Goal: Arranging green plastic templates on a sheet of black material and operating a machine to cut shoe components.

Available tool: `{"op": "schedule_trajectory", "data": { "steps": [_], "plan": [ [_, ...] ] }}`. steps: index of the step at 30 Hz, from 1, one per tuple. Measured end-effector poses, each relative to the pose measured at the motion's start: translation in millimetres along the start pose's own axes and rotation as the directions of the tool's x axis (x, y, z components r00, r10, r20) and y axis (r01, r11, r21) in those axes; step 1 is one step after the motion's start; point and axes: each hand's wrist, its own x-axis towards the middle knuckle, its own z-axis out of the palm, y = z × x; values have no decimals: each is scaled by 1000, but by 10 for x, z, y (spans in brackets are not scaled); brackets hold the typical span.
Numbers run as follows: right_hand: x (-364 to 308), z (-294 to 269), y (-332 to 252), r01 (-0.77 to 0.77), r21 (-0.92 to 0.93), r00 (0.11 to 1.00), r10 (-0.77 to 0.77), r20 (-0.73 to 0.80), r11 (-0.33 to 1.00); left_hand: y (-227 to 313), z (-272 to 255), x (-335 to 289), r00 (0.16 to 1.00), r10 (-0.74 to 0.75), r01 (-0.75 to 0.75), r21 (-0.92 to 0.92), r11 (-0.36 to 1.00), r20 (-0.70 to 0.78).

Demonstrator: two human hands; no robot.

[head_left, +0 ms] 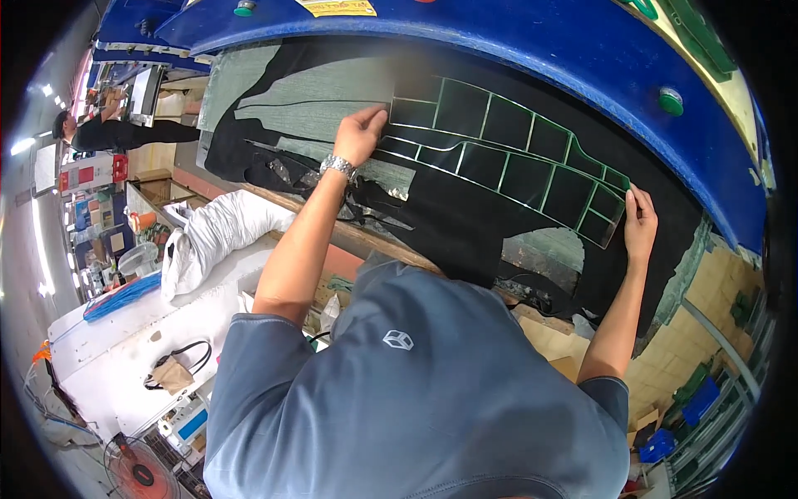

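A long black template with a green-lined grid [507,158] lies on black sheet material [465,224] spread over a work bed. My left hand [359,133], with a metal watch on the wrist, presses down on the template's left end with fingers curled. My right hand [640,220] holds the template's right tip with its fingertips at the green edge. Both arms reach out from my grey shirt at the bottom of the view.
A big blue machine frame [540,41] with green knobs arches over the bed. A white bundle [224,229] and a white table [125,333] with a small bag stand at left. Another person [108,129] works far left. A fan [137,470] stands below.
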Motion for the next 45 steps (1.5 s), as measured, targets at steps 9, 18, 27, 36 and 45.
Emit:
{"op": "schedule_trajectory", "data": {
  "steps": [9,18,27,36,45],
  "plan": [
    [74,-125,-234,18,-63,966,-34,-257,998,182,-109,-888,936,220,-259,114,959,275],
    [-57,-53,-1472,130,-159,959,-165,-230,979,-206,134,-1370,759,325,-617,467,633,564],
    [48,-91,-1887,104,-9,954,-102,-282,995,-165,311,-1129,779,459,-623,452,638,427],
    [-240,136,-2093,75,-101,973,-95,-211,992,-100,358,-883,771,569,-631,461,624,286],
    [-1241,741,-1693,34,-456,991,29,131,889,-21,311,-786,751,590,-653,466,597,296]
  ]
}}
